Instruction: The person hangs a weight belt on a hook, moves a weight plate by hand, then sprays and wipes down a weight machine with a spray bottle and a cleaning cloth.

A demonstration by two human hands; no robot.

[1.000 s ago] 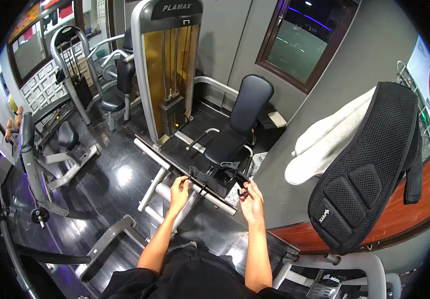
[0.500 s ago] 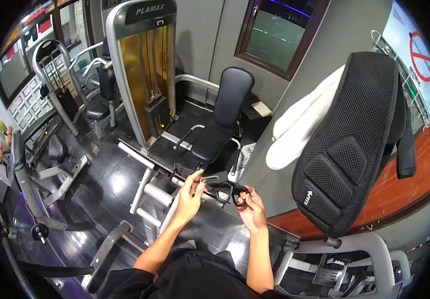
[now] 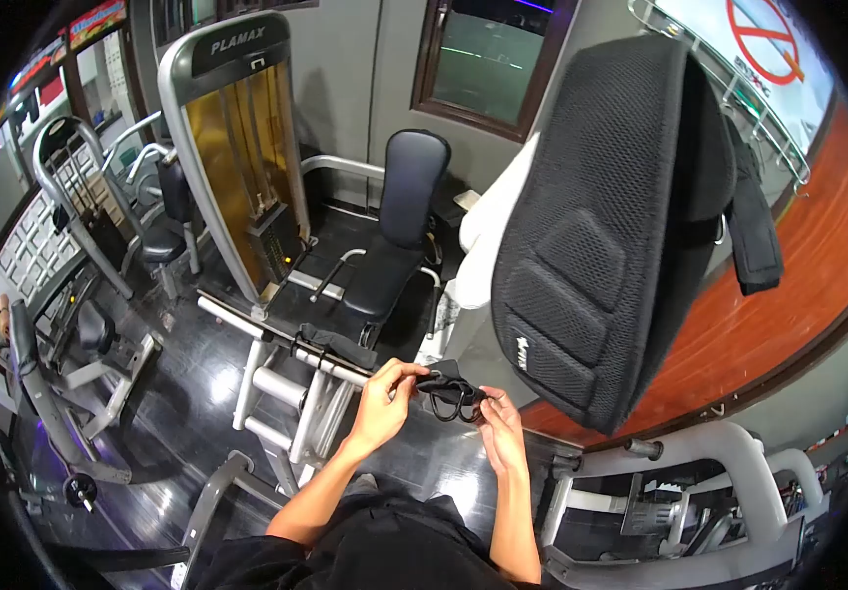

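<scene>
Between my two hands a small black strap bundle with dark loops (image 3: 451, 391) is stretched out. My left hand (image 3: 384, 401) pinches its left end, fingers pressed together. On the right end, my right hand (image 3: 500, 423) has its fingertips closed. A black padded belt (image 3: 586, 246) with mesh panels hangs at the upper right, near and large in view. Behind it is a white towel (image 3: 483, 236). Another black strap (image 3: 340, 346) lies along a grey machine bar, just left of my hands.
A weight machine (image 3: 237, 157) with a yellow panel and black seat (image 3: 382, 280) stands ahead. Other machines (image 3: 89, 216) are at the left. Grey frame tubes (image 3: 719, 462) rise at the lower right, beside a red wooden panel (image 3: 778, 285). A window (image 3: 483, 59) is in the wall.
The view has shifted, so the machines and the hanging belt appear further left, the belt also larger. The black bundle stays between my hands, with its loops now hanging between them.
</scene>
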